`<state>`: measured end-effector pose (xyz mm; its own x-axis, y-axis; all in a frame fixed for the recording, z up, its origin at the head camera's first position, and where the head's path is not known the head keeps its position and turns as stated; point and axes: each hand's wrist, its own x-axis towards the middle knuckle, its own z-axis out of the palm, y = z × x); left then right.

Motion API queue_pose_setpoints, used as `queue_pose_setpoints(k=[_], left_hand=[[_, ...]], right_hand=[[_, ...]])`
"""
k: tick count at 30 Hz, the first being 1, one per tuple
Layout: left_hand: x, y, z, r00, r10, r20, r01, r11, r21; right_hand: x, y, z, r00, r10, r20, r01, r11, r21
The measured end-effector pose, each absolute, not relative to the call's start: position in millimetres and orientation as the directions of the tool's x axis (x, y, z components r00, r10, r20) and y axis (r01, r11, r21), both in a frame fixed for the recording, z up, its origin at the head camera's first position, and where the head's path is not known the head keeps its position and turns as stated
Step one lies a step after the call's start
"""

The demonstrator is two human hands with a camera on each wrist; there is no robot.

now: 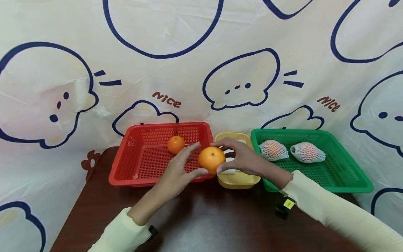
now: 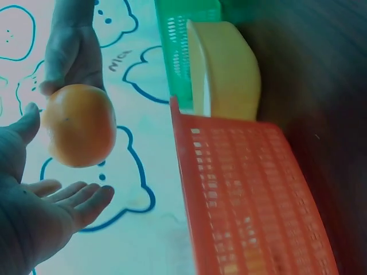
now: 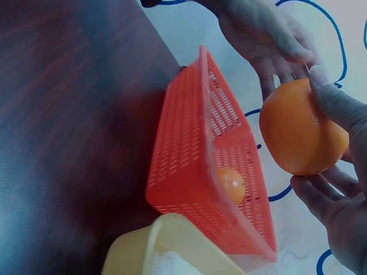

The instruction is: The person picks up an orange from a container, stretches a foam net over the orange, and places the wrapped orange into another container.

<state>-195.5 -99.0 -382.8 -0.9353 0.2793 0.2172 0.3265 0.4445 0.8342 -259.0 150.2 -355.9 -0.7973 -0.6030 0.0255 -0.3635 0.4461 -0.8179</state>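
An orange (image 1: pixel 212 159) is held up in front of the baskets, at the right edge of the red basket (image 1: pixel 138 182). My right hand (image 1: pixel 244 156) pinches it; in the right wrist view the thumb (image 3: pixel 338 106) lies on one side and the fingers curl round the other. Facing it, my left hand (image 1: pixel 176 173) has its fingers spread, and in the left wrist view a gap shows between them and the orange (image 2: pixel 80 126). Inside the red basket sits a second orange-coloured fruit (image 1: pixel 176 144).
A yellow basket (image 1: pixel 239 180) with white material inside stands between the red basket and a green basket (image 1: pixel 349 178). Two fruits in white foam nets (image 1: pixel 273 150) lie in the green one. All stand on a dark brown table (image 1: pixel 217 220) against a printed cloth.
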Motion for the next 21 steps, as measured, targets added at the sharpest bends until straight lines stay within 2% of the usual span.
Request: queue_pose_setpoints(k=[5,12,21], left_hand=[[-203.3,-81.6,-383.0,-0.924,0.332,0.188,0.320,0.406,0.856],[-202.3,-68.9,-387.2,-0.901,0.377,0.212,0.367,0.405,0.838],[-196.0,-59.0,-397.5,-0.876,0.443,0.192,0.383,0.397,0.834]], right_hand=[[-249.4,158.7,-360.4,-0.810,-0.585,0.028,-0.348,0.441,-0.827],[-239.3,167.1,-364.4,-0.837,-0.547,0.020,-0.322,0.462,-0.826],[-226.8,180.0,-375.0,-0.833,-0.553,0.006,-0.312,0.462,-0.830]])
